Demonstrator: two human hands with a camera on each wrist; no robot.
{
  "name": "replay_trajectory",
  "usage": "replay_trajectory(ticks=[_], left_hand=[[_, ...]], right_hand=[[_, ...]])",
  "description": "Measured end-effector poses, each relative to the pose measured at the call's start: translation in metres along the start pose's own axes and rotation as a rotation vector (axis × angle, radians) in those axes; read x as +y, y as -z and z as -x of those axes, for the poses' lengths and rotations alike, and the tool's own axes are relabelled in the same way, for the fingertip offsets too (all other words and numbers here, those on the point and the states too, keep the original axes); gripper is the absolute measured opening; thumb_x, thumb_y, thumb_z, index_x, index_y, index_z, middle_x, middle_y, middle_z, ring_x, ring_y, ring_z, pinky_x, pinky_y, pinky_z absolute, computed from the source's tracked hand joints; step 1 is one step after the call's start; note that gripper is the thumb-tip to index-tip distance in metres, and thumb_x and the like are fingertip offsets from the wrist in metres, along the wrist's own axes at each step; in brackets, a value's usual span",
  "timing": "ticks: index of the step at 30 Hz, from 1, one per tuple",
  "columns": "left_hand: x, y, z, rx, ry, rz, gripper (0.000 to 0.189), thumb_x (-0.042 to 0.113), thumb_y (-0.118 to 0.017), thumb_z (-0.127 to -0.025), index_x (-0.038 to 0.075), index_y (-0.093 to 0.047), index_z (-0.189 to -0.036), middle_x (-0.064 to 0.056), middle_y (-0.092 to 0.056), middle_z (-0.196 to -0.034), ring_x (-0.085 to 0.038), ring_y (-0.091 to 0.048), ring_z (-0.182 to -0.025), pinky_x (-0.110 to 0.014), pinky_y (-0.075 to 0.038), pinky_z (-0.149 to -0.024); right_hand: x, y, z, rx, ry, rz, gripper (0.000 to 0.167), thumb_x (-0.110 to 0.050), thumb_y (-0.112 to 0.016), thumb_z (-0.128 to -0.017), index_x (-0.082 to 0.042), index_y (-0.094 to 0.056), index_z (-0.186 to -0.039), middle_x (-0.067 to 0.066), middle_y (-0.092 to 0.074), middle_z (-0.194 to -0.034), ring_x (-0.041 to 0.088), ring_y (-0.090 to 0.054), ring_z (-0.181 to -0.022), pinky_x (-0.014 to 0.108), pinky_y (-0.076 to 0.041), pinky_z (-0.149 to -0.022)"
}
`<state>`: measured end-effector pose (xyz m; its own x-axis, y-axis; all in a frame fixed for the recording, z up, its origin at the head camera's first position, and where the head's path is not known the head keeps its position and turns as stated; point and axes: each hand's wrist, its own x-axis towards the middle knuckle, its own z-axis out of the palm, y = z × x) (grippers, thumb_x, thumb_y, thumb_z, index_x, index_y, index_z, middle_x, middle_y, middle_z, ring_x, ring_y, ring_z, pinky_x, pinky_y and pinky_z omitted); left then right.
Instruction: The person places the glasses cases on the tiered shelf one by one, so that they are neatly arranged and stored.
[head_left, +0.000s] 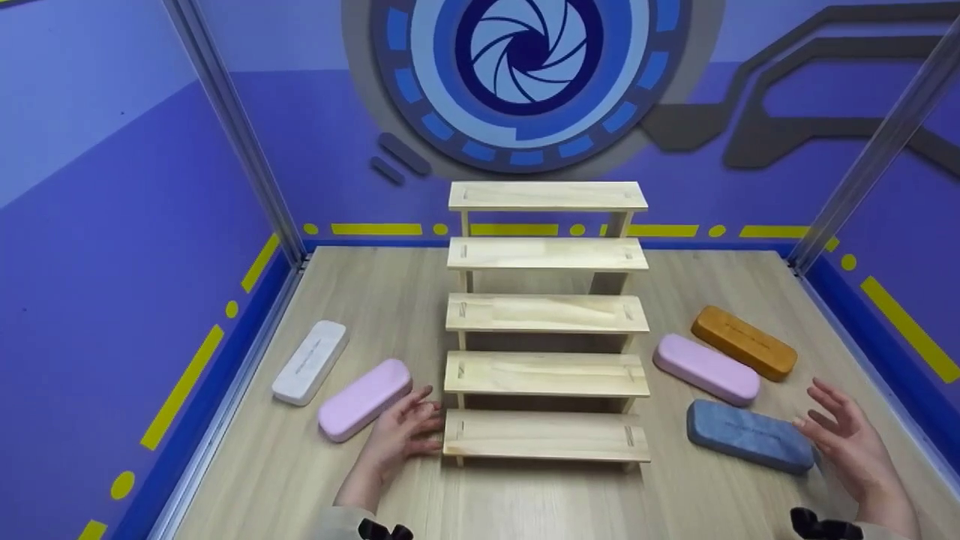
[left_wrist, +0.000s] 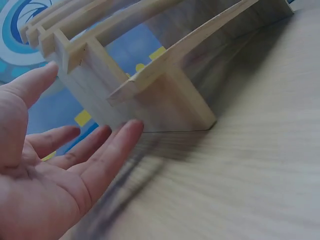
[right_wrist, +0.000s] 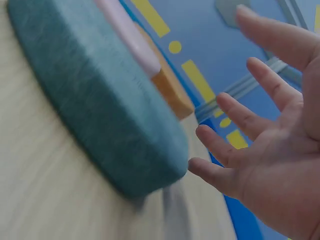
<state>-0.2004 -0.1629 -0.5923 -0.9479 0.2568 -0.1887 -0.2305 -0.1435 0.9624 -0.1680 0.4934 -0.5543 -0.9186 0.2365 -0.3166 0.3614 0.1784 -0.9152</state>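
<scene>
A wooden stepped rack [head_left: 547,375] with several flat shelves stands mid-table, its shelves bare. Beside its lower left side is my left hand [head_left: 405,431], fingers spread toward the side panel [left_wrist: 165,107] and holding nothing. My right hand [head_left: 855,442] is at the right end of a blue-grey glasses case [head_left: 750,436], its fingers apart and relaxed. In the right wrist view the little finger comes right up to the end of that case [right_wrist: 100,95]. Behind it lie a pink case [head_left: 706,369] and an orange-brown case [head_left: 744,343].
On the left, a white case [head_left: 310,363] and another pink case [head_left: 365,400] lie slanted on the wooden table [head_left: 540,502]. Blue-purple printed panels [head_left: 315,150] enclose the back and sides, with metal posts [head_left: 247,142] at the corners.
</scene>
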Motion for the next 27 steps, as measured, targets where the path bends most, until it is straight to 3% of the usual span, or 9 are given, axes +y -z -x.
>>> replay_trajectory(ticks=[3, 6, 11, 14, 18, 21, 24, 25, 27], left_hand=[[-0.007, -0.002, -0.002, -0.023, 0.019, 0.029, 0.071, 0.021, -0.063, -0.102, -0.003, -0.028, -0.159, -0.032, -0.043, -0.153, -0.020, -0.067, -0.107, -0.034, -0.063, -0.078], [-0.013, -0.004, -0.002, -0.044, 0.030, 0.064, 0.071, 0.014, -0.064, -0.100, -0.004, -0.028, -0.159, -0.028, -0.047, -0.151, -0.018, -0.068, -0.105, -0.031, -0.061, -0.075], [-0.017, -0.005, -0.001, -0.067, 0.034, 0.114, 0.073, 0.006, -0.066, -0.097, -0.005, -0.028, -0.158, -0.010, -0.062, -0.134, -0.017, -0.069, -0.100, -0.029, -0.059, -0.073], [-0.019, -0.006, -0.001, -0.079, 0.032, 0.135, 0.074, 0.003, -0.067, -0.095, -0.006, -0.027, -0.157, -0.004, -0.064, -0.127, -0.015, -0.069, -0.097, -0.028, -0.059, -0.072], [-0.020, -0.008, -0.001, -0.100, 0.029, 0.157, 0.076, 0.000, -0.068, -0.093, -0.007, -0.025, -0.157, -0.006, -0.063, -0.127, -0.015, -0.069, -0.097, -0.030, -0.062, -0.076], [-0.021, -0.009, -0.001, -0.116, 0.025, 0.164, 0.078, -0.001, -0.068, -0.092, -0.009, -0.024, -0.156, -0.008, -0.062, -0.129, -0.016, -0.068, -0.101, -0.033, -0.063, -0.080], [-0.022, -0.008, -0.001, -0.128, 0.018, 0.164, 0.078, -0.001, -0.067, -0.092, -0.011, -0.023, -0.156, -0.010, -0.060, -0.133, -0.017, -0.067, -0.104, -0.033, -0.063, -0.082], [-0.023, -0.008, -0.002, -0.131, 0.018, 0.163, 0.078, -0.001, -0.067, -0.092, -0.012, -0.024, -0.155, -0.010, -0.060, -0.133, -0.017, -0.067, -0.105, -0.033, -0.063, -0.082], [-0.023, -0.007, -0.002, -0.131, 0.024, 0.163, 0.077, -0.001, -0.067, -0.092, -0.013, -0.024, -0.154, -0.010, -0.060, -0.134, -0.017, -0.066, -0.105, -0.032, -0.062, -0.082]], right_hand=[[0.010, 0.000, 0.000, -0.012, -0.033, 0.008, 0.102, -0.031, -0.075, -0.095, -0.049, 0.000, -0.161, 0.004, 0.012, -0.174, 0.046, 0.009, -0.158, 0.068, -0.004, -0.126], [0.018, -0.001, 0.001, -0.024, -0.051, -0.031, 0.106, -0.024, -0.078, -0.092, -0.051, -0.002, -0.161, 0.000, 0.010, -0.175, 0.044, 0.010, -0.158, 0.065, -0.002, -0.127], [0.024, -0.004, 0.000, -0.038, -0.073, -0.044, 0.112, -0.017, -0.080, -0.090, -0.051, -0.001, -0.161, -0.002, 0.007, -0.175, 0.039, 0.010, -0.160, 0.060, -0.004, -0.130], [0.027, -0.003, 0.000, -0.074, -0.069, -0.012, 0.112, -0.016, -0.079, -0.090, -0.049, 0.001, -0.161, -0.003, 0.000, -0.175, 0.037, 0.009, -0.160, 0.059, -0.005, -0.130], [0.031, -0.002, 0.000, -0.099, -0.083, 0.027, 0.113, -0.016, -0.079, -0.089, -0.048, 0.002, -0.162, -0.003, -0.021, -0.168, 0.037, 0.006, -0.160, 0.056, -0.009, -0.131], [0.032, -0.004, -0.001, -0.109, -0.097, 0.060, 0.115, -0.015, -0.080, -0.089, -0.046, 0.002, -0.163, 0.008, -0.016, -0.172, 0.038, 0.003, -0.158, 0.032, -0.035, -0.123], [0.030, -0.006, -0.001, -0.123, -0.104, 0.104, 0.116, -0.013, -0.080, -0.088, -0.044, 0.002, -0.163, 0.020, 0.002, -0.173, 0.039, 0.000, -0.157, 0.014, -0.041, -0.102], [0.030, -0.007, -0.001, -0.130, -0.102, 0.110, 0.117, -0.011, -0.080, -0.087, -0.042, 0.002, -0.164, 0.022, 0.004, -0.172, 0.040, 0.000, -0.157, 0.015, -0.041, -0.104], [0.029, -0.008, -0.001, -0.147, -0.102, 0.114, 0.119, -0.006, -0.079, -0.085, -0.035, 0.004, -0.165, 0.022, 0.007, -0.172, 0.040, 0.004, -0.158, 0.030, -0.033, -0.124]])
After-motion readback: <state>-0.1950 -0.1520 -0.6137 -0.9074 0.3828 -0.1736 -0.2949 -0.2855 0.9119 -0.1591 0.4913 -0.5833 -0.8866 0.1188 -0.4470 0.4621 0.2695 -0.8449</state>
